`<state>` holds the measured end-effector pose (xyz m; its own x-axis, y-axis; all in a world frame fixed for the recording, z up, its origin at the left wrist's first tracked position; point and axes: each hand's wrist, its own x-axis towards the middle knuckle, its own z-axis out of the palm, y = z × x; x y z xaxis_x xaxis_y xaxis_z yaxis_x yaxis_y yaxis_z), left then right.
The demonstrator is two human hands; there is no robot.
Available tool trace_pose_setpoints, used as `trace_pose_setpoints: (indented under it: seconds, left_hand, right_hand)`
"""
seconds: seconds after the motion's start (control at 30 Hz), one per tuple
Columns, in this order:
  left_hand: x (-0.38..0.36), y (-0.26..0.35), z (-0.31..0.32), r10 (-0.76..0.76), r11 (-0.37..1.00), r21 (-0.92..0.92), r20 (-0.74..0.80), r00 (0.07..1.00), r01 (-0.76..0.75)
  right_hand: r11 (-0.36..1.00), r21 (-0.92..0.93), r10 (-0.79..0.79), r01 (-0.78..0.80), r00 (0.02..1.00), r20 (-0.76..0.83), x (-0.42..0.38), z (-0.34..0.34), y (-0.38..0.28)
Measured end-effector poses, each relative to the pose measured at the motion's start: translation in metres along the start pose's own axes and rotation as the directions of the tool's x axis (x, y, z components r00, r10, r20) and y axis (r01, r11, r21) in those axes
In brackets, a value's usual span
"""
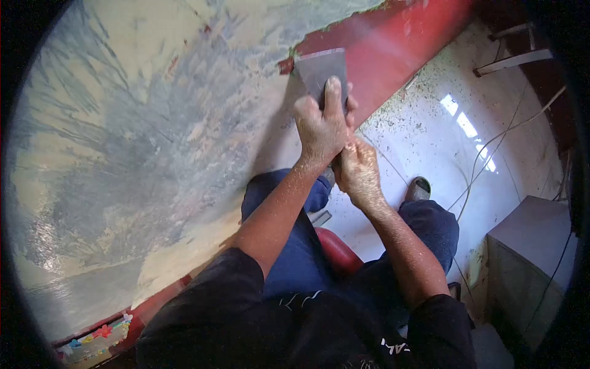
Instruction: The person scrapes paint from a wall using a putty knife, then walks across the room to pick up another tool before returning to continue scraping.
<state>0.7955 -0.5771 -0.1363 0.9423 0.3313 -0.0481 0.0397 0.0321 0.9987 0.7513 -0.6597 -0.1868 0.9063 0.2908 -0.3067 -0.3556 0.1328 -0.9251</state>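
Note:
A wide, flat metal scraper [313, 67] has its straight edge up against the boundary between cream-grey coating and red surface [393, 52]. My left hand [322, 129] grips it from the left, with one finger laid along the blade and others curled around its right side. Just below, my right hand [359, 169] is closed around the scraper's lower end, which is mostly hidden in the fist. Both hands look dusty. The coated surface [147, 135] beside them is streaked grey and cream, with ragged edges where it meets the red.
Green flakes lie on the white tiled floor [424, 120]. A cable [476, 169] loops across the right side, near a grey box [534, 240]. Furniture legs [516, 61] stand at the upper right. Something red and rounded [338, 249] is between my legs.

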Motion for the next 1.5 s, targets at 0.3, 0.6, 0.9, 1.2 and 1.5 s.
trace_pose_setpoints:
  seconds: [0.3, 0.6, 0.9, 1.2, 1.5]
  left_hand:
    - [-0.002, -0.026, -0.002, -0.025, 0.999, -0.049, -0.033, 0.999, 0.023]
    - [-0.006, -0.022, -0.008, -0.013, 0.999, -0.034, -0.022, 1.0, 0.012]
    - [-0.002, -0.029, -0.012, 0.045, 0.999, -0.01, -0.033, 0.998, -0.045]
    - [-0.003, -0.008, -0.015, 0.022, 0.994, -0.112, 0.006, 1.0, -0.022]
    - [-0.014, -0.007, -0.015, 0.022, 0.999, -0.042, -0.065, 0.998, -0.025]
  right_hand:
    - [0.984, -0.106, -0.146, 0.142, 0.989, -0.032, 0.005, 0.001, 0.024]
    - [0.996, -0.014, -0.093, 0.092, 0.996, -0.003, 0.0, 0.006, 0.022]
    - [0.995, 0.075, -0.066, 0.065, 0.998, 0.001, 0.004, 0.01, 0.026]
    - [0.986, 0.029, -0.165, 0.164, 0.985, 0.045, 0.004, 0.013, 0.012]
    - [0.994, -0.062, -0.084, 0.088, 0.995, 0.057, -0.006, 0.011, -0.007]
